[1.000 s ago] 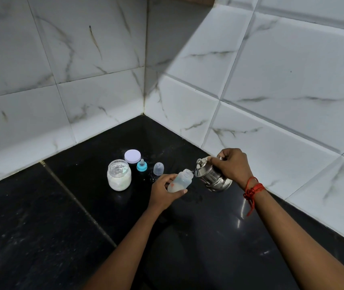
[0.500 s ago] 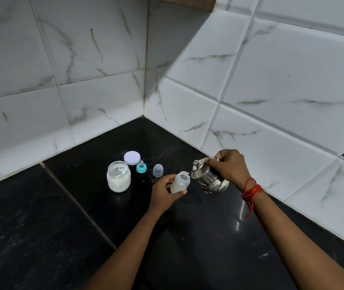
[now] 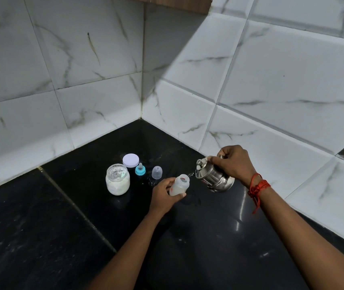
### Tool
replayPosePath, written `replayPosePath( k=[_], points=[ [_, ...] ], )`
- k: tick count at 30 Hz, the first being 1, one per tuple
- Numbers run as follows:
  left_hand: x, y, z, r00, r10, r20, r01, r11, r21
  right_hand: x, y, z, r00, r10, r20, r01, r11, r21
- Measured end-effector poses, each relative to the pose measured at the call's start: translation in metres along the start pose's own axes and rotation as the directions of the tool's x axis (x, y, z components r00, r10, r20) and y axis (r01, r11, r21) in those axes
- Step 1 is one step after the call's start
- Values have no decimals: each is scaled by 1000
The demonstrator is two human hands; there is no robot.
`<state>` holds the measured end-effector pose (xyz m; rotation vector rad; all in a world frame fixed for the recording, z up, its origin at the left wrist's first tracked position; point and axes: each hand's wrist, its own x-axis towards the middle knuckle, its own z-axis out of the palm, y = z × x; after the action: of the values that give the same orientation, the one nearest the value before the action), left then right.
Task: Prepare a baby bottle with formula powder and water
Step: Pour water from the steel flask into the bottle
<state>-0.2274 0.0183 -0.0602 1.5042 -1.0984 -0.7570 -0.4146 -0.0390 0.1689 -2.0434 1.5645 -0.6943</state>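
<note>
My left hand grips a small translucent baby bottle, tilted with its open mouth toward the right. My right hand holds a steel water pot tipped leftward, its spout just at the bottle's mouth; a thin stream runs from the spout. An open glass jar of white formula powder stands left of the bottle. Behind it lie the jar's white lid, the blue-ringed teat and the clear bottle cap.
Everything sits on a black stone counter in a corner of white marbled wall tiles. Water drops and a small wet patch lie on the counter under and beside the bottle. A red thread is tied round my right wrist.
The bottle has come more upright, with its mouth kept under the pot's spout. The pot stays tipped in my right hand. The things on the counter have not moved.
</note>
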Motion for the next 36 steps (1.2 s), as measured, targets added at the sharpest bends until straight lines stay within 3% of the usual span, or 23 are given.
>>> replayPosePath(
  k=[36],
  points=[
    [-4,5,7,1000,-10,22,10,1000,20,4,-37,-59,996,-52,-67,49,998,-39]
  ],
)
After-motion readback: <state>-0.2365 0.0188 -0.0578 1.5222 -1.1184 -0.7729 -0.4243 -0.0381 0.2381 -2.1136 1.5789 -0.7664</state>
